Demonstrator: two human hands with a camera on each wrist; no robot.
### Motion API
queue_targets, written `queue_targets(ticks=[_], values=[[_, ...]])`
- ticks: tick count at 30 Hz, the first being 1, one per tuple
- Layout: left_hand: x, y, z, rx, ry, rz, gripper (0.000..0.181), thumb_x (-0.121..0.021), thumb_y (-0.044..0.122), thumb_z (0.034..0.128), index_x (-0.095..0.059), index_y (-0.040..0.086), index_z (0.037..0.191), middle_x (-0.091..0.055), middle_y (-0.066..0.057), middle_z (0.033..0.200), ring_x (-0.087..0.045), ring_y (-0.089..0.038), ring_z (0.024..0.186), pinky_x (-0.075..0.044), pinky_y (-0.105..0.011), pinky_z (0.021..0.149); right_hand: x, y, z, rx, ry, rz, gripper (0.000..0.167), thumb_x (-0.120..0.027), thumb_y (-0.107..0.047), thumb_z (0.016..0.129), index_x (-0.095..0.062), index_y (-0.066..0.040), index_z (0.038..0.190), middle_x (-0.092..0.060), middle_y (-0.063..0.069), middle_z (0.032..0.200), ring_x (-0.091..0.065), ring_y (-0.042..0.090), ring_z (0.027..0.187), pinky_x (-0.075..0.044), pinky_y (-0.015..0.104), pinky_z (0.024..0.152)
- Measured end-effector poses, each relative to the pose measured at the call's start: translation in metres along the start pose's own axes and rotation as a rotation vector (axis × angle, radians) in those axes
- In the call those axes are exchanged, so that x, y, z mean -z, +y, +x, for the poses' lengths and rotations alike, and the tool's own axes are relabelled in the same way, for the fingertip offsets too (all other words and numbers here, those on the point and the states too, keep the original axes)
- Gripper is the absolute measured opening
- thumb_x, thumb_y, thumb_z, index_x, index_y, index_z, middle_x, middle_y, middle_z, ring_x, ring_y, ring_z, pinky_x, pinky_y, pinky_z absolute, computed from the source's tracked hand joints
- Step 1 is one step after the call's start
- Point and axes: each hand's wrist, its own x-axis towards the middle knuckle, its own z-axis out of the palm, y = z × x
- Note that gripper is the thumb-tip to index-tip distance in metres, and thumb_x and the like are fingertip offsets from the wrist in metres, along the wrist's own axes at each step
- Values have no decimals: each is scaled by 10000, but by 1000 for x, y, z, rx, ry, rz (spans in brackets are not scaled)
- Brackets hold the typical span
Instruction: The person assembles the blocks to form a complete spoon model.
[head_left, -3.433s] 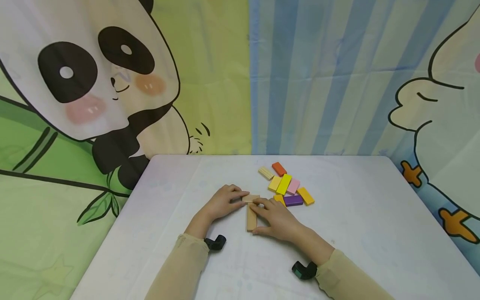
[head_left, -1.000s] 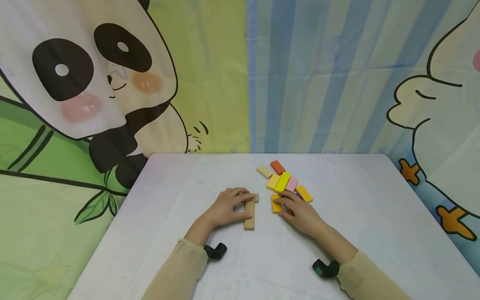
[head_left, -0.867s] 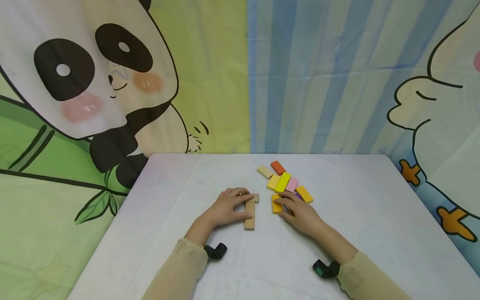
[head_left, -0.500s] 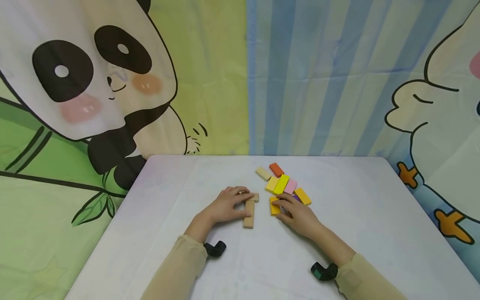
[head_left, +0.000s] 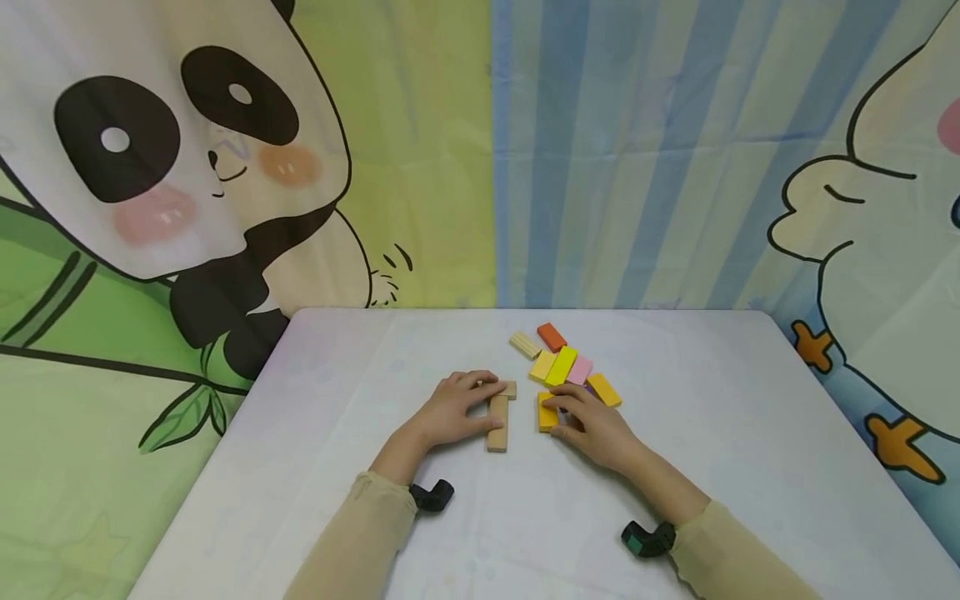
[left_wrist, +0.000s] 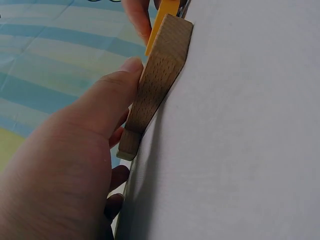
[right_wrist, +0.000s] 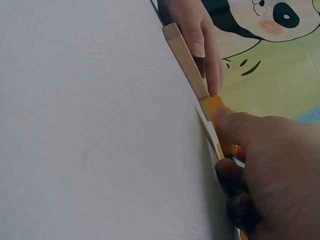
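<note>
Two plain wooden blocks lie in a T on the white table: a long block pointing toward the person and a crosspiece at its far end. My left hand rests on them, its thumb on the long block and fingertips at the crosspiece, part of which it covers. To their right, my right hand holds an orange-yellow block at its edge. In the right wrist view the thumb presses that block; the other fingers curl below, partly hidden. A gap separates it from the long wooden block in the head view.
Just beyond my right hand lie a bright yellow block, a pale yellow block, a pink block, and another orange-yellow block. Farther back are a red-orange block and a ridged wooden block. A purple block is mostly hidden.
My right hand has left the wooden blocks and moved right to the orange-yellow block, which now stands apart from the purple one, slightly nearer the T. My left hand's thumb has come onto the long block.
</note>
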Motion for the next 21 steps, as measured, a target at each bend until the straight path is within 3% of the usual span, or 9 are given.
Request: queue_targets(ticks=[8,13,18,21], values=[[-2,0,0,13,1,7,678,-505,695,908,-377,407,1508,-394,100,1524,-371,-240,1379,-297,-511,1142,4,-6,4,61,-37,185,495,-738,-356,886,-602,-254,1351,-508,-12,1379,-521,124,934,-472,231,763],[0,-1,-2,26,7,4,679,-521,692,902,-390,404,1503,-401,100,1521,-376,-245,1376,-297,-518,1142,4,-16,8,50,-126,281,546,-755,-379,869,-580,-274,1375,-476,-72,1325,-501,114,832,-452,201,681],[-1,-2,-1,21,8,2,678,-515,708,896,-377,434,1500,-395,119,1519,-371,-227,1377,-286,-510,1150,0,-33,7,64,-208,337,602,-764,-379,860,-562,-216,1403,-453,-33,1293,-484,104,779,-437,191,650],[-2,-1,0,12,11,9,673,-507,705,902,-372,433,1503,-394,122,1519,-370,-219,1376,-291,-504,1146,-6,-43,5,83,-254,350,616,-751,-408,865,-542,-249,1422,-446,-56,1265,-479,82,756,-429,175,638]])
